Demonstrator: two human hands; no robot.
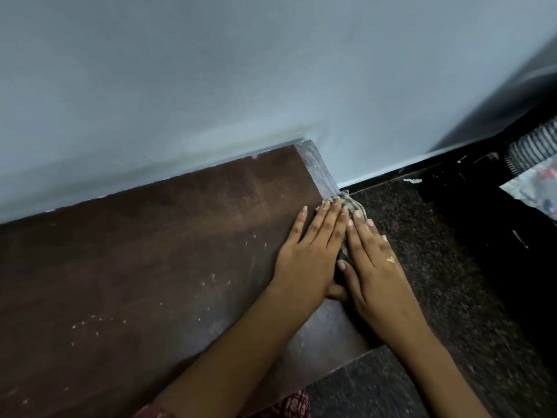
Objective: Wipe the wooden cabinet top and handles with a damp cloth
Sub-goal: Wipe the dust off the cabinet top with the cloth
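Observation:
The dark brown wooden cabinet top (144,267) fills the lower left, its back edge against a pale blue wall. White specks dot its surface. A grey-brown cloth (351,205) lies bunched at the cabinet's right edge, mostly hidden under my hands. My left hand (313,248) lies flat, fingers together, on the top at that edge and presses on the cloth. My right hand (372,260) lies beside it, fingers extended over the cloth and the cabinet's side, a ring on one finger.
A dark speckled stone floor (452,282) lies to the right of the cabinet. A striped fabric roll (533,146) and a light patterned sheet (536,188) sit at the far right. The wall (241,70) closes off the back.

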